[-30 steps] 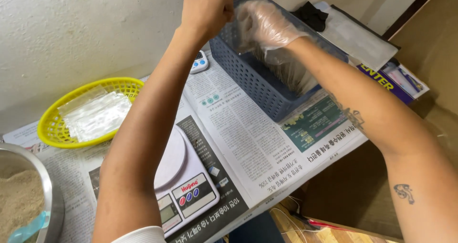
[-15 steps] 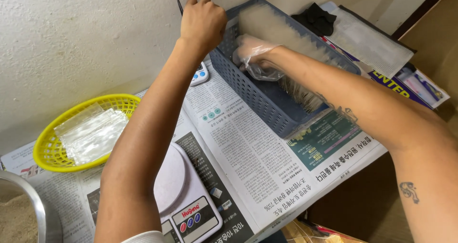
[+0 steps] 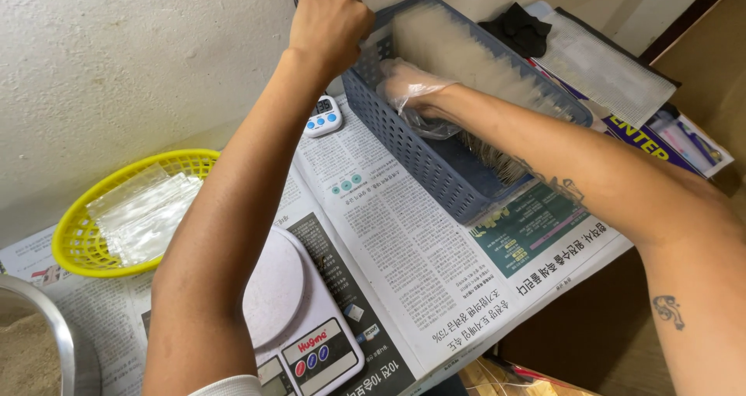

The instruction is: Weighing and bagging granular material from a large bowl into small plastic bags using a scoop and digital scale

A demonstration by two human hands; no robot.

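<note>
Head view: left hand [image 3: 330, 19] reaches far forward, arm stretched, fingers curled over the far-left corner of the blue-grey basket [image 3: 404, 143], gripping its rim by the wall. Right hand [image 3: 412, 93], in a thin clear plastic glove, arm angled in from the right, is down inside the basket; fingers are bent into the stack of clear bags [image 3: 466, 50] standing in it, but can't tell if they pinch one. Basket sits on the newspaper-covered surface [image 3: 404, 264], far side, touching the wall. Small white timer [image 3: 322, 116] just beside the basket's near-left end. White kitchen scale [image 3: 299, 326] under the left forearm. Yellow basket [image 3: 85, 233] with clear bags at left, well apart.
</note>
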